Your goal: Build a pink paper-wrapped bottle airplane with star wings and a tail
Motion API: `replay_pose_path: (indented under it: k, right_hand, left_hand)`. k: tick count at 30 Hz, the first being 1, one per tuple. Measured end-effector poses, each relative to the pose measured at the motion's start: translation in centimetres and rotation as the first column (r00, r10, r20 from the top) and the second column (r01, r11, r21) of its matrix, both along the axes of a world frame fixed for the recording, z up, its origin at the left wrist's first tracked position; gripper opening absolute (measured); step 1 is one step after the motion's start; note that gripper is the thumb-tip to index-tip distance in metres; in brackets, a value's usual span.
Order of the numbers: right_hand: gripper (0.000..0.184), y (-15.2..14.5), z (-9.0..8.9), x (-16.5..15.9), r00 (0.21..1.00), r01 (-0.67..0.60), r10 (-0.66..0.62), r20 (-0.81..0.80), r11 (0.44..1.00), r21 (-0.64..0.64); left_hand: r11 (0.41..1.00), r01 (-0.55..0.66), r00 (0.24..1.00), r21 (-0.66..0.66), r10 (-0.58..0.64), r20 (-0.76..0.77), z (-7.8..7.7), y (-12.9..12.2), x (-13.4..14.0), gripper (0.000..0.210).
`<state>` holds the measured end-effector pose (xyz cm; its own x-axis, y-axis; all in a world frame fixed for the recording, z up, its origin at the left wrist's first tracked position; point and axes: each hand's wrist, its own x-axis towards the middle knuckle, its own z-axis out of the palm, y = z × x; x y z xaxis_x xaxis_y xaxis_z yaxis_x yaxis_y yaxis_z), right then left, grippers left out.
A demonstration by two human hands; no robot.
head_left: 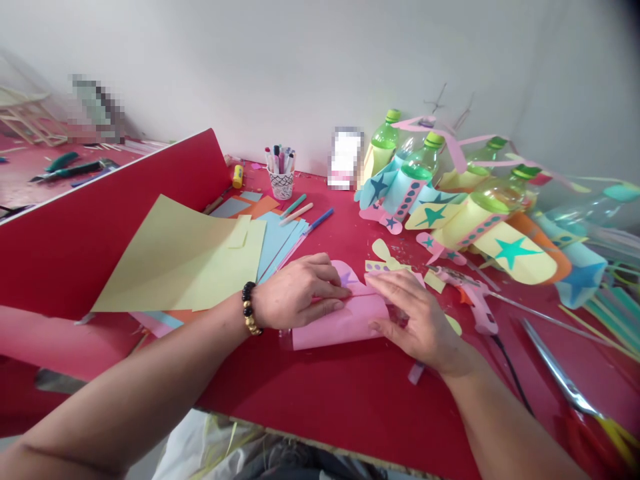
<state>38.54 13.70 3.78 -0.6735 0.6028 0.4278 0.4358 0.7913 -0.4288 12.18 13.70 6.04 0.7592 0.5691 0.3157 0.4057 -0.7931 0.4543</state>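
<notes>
A clear plastic bottle wrapped in pink paper (340,327) lies on its side at the front of the red table, its clear ends partly hidden. My left hand (305,293), with a beaded bracelet at the wrist, presses its closed fingers onto the paper's upper side. Around the right end, my right hand (415,320) has its thumb on the near side and its fingers stretched over the top. A pink rounded piece with a purple star (345,272) sticks up behind the roll. Beyond my right fingers lies a small yellow paper propeller (384,252).
Finished bottle planes (480,213) stand at the back right. A pink glue gun (483,307) and large scissors (560,373) lie to the right. Coloured paper sheets (185,260) spread at left before a red board (150,200). Behind are a marker cup (281,183) and a phone (345,158).
</notes>
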Motion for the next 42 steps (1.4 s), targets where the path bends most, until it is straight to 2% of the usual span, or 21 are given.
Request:
replay_pose_path:
  k: [2, 4, 6, 10, 14, 18, 22, 28, 34, 36, 38, 40, 42]
  right_hand:
    - [0.073, -0.2, 0.2, 0.6, 0.995, 0.057, -0.054, 0.082, 0.998, -0.040]
    - [0.079, -0.4, 0.3, 1.2, 0.980, 0.114, -0.091, 0.175, 0.986, -0.122]
    - [0.074, -0.5, 0.4, 1.6, 0.970, 0.141, -0.094, 0.225, 0.969, -0.204]
    - [0.061, -0.3, 0.2, 2.0, 0.972, 0.136, -0.069, 0.223, 0.944, -0.300]
    - [0.060, 0.0, 0.2, 2.4, 0.967, 0.172, -0.081, 0.240, 0.905, -0.388]
    - [0.063, -0.1, 0.3, 2.4, 0.971, 0.162, -0.059, 0.230, 0.873, -0.460]
    - [0.065, -0.1, 0.3, 2.2, 0.978, 0.126, -0.031, 0.205, 0.874, -0.469]
    - [0.061, -0.2, 0.1, 2.3, 0.970, 0.153, -0.060, 0.234, 0.901, -0.405]
    - [0.053, -0.2, 1.1, 2.6, 0.982, 0.136, -0.068, 0.175, 0.902, -0.410]
    - [0.043, 0.3, 1.2, 3.3, 0.986, 0.165, -0.150, 0.069, 0.896, -0.413]
    - [0.033, 1.1, 1.0, 4.2, 0.947, 0.260, -0.312, -0.073, 0.883, -0.391]
    - [0.025, 2.1, 0.2, 5.1, 0.855, 0.420, -0.495, -0.151, 0.834, -0.357]
    - [0.021, 3.1, -0.6, 5.9, 0.779, 0.573, -0.620, -0.097, 0.766, -0.293]
  left_hand:
    - [1.000, -0.013, 1.000, -0.011, 0.013, 0.010, -0.2, 0.1, -0.2, 0.031]
    - [0.999, -0.042, 0.999, -0.022, 0.043, 0.030, -0.3, 0.2, -0.5, 0.031]
    - [0.996, -0.089, 0.994, -0.030, 0.090, 0.056, -0.5, 0.3, -0.9, 0.031]
    - [0.979, -0.198, 0.970, -0.038, 0.201, 0.139, -0.7, 0.4, -1.5, 0.028]
    - [0.938, -0.339, 0.911, -0.069, 0.345, 0.226, -0.8, 0.7, -1.8, 0.026]
    - [0.904, -0.418, 0.859, -0.092, 0.426, 0.285, -0.8, 0.9, -1.9, 0.027]
    - [0.890, -0.448, 0.839, -0.084, 0.451, 0.304, -0.9, 1.0, -2.0, 0.026]
    - [0.899, -0.433, 0.850, -0.068, 0.432, 0.301, -0.7, 0.8, -2.0, 0.025]
    - [0.906, -0.420, 0.868, -0.044, 0.416, 0.273, 0.0, 0.5, -2.2, 0.024]
    - [0.902, -0.430, 0.863, -0.040, 0.424, 0.275, 0.1, 0.4, -2.2, 0.024]
    - [0.895, -0.445, 0.856, -0.037, 0.437, 0.277, 0.2, 0.4, -2.3, 0.024]
    - [0.892, -0.452, 0.854, -0.034, 0.443, 0.273, 0.1, 0.5, -2.2, 0.025]
    - [0.890, -0.455, 0.855, -0.033, 0.446, 0.265, -0.1, 0.5, -2.2, 0.026]
